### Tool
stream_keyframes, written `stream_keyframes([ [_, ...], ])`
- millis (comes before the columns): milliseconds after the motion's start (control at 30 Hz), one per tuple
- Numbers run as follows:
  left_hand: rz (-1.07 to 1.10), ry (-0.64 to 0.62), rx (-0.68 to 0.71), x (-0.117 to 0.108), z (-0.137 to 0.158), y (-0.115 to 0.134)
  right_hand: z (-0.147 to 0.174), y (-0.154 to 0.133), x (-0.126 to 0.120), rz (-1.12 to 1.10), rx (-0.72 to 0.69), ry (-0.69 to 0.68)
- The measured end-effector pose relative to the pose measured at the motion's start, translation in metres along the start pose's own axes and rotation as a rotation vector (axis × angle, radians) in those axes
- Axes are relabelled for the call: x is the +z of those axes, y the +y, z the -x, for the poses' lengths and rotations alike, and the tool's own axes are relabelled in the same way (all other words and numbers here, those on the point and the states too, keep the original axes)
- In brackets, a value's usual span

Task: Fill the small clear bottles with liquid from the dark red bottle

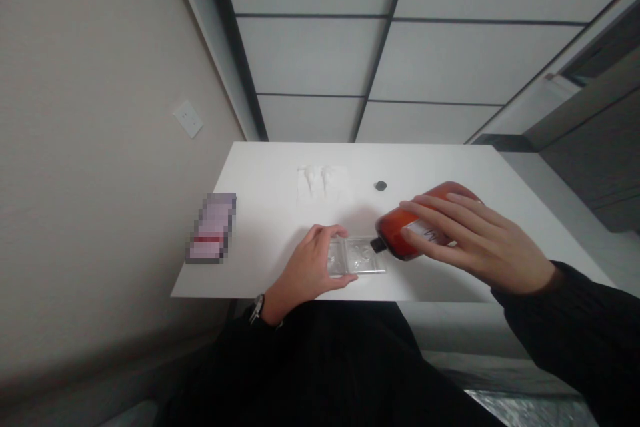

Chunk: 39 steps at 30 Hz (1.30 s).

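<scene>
My right hand [465, 237] is closed around an amber bottle [450, 190] with a white label. The bottle is tipped over to the left, its dark neck [379, 245] just above the right side of a clear, divided plastic tray [367, 271]. Something clear and glossy lies in the tray's right compartment; whether liquid is flowing I cannot tell. My left hand [317, 260] grips the tray's left end, thumb at the near edge and fingers at the far edge. A small dark round cap [381, 186] lies on the table beyond the bottle.
Two white, tapered pieces [318, 180] lie on a thin white sheet toward the back of the white table [265, 213]. At the left edge is a blurred-out pinkish rectangular object [213, 227]. A wall with a socket plate [188, 119] stands left; panelled doors [320, 53] rise behind.
</scene>
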State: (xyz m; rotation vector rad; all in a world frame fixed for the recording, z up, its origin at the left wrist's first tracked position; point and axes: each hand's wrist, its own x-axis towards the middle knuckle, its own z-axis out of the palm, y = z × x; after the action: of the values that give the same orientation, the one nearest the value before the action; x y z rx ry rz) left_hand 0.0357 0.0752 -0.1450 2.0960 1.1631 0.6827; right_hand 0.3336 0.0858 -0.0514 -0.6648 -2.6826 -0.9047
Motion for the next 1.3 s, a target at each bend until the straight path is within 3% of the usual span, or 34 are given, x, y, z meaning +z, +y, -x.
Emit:
stream_keyframes([
  [867,-0.017,0.001,0.009,-0.001,0.000,0.003,-0.007,-0.001,0.003,-0.097,-0.071,-0.025],
  [1133,-0.045,0.023,0.023,0.002,0.001,0.000,-0.026,0.004,-0.006,-0.163,-0.131,-0.050],
  [1300,-0.050,0.047,0.058,0.004,-0.001,-0.007,-0.037,0.005,-0.008,-0.073,-0.205,-0.048],
])
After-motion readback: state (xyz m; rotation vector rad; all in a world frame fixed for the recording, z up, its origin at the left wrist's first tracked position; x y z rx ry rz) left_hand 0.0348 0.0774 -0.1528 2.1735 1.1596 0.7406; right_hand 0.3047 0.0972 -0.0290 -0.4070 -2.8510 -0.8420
